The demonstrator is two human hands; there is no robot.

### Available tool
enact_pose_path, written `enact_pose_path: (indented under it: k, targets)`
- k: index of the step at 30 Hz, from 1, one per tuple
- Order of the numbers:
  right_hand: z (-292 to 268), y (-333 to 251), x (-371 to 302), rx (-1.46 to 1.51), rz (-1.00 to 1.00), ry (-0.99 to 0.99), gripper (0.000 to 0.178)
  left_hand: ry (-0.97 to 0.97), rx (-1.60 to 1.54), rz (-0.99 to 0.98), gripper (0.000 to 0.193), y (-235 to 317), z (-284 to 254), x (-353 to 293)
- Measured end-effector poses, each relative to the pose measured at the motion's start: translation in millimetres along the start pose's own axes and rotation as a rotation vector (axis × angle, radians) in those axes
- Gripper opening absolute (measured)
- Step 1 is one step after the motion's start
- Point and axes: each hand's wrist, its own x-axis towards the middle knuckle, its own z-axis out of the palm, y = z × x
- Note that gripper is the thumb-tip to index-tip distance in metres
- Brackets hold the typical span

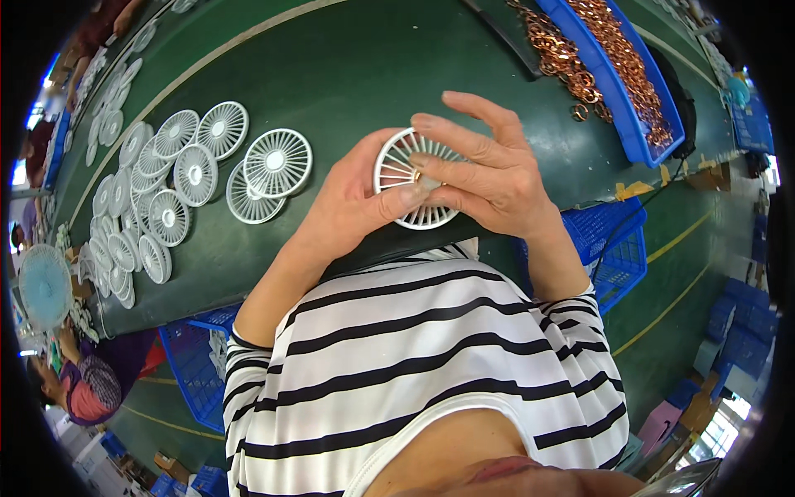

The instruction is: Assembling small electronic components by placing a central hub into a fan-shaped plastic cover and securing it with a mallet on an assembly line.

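Both my hands meet over a round white plastic grille [429, 218] with spokes running out from its hub, held above the near part of the bench. My left hand [352, 195] is closed around its left edge, thumb laid across the front toward the hub. At the centre, the thumb and fingers of my right hand [497, 170] pinch together over the hub. A small copper-coloured piece [418, 176] glints between those fingertips; its full shape is hidden. The right forefinger and others stretch over the grille's upper edge.
More white grilles [277, 161] lie on the green bench [348, 74] at left, many overlapping. A blue tray [617, 108] of copper-coloured rings stands at far right, with loose rings [571, 70] beside it. Blue baskets [613, 253] sit below the bench edge. Another person [95, 385] is at lower left.
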Motion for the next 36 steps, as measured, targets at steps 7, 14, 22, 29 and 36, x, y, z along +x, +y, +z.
enact_pose_path:
  k: [7,14,22,29,36]
  targets:
    - [7.6,3.8,-26.5,0.581,0.265,0.016,0.032,0.042,0.522,0.296,0.042,-17.1,6.0,10.3]
    - [4.2,12.8,-38.2,0.545,0.298,0.080,0.038,0.073,0.726,0.426,0.043,-20.1,19.8,16.4]
    - [13.3,13.0,-35.8,0.016,0.164,0.116,0.032,0.134,0.148,0.126,0.036,-32.6,17.7,22.4]
    - [25.8,6.4,-35.5,-0.160,0.078,0.232,0.019,0.204,0.146,0.113,0.038,-38.8,14.6,22.4]
    - [20.8,2.6,-32.5,-0.121,0.077,0.287,0.018,0.211,0.099,0.129,0.039,-36.6,12.5,22.9]
